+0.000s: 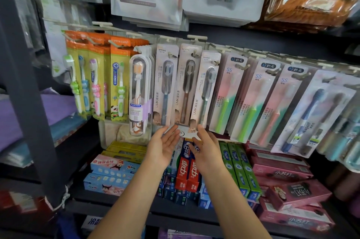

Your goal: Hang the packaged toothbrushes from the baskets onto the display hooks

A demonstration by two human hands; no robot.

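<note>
Three LMK toothbrush packs (183, 87) hang on hooks at twelve o'clock. Both hands, left (162, 146) and right (206, 149), are open beneath their bottom edges, fingertips touching the card. Light, stiff, slippery blister cards; best pinched at the lower edge.

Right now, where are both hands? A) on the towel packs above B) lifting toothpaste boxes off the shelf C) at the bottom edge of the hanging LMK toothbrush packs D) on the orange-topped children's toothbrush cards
C: the left hand and right hand are open, fingertips at the bottom of the LMK toothbrush packs.
</note>
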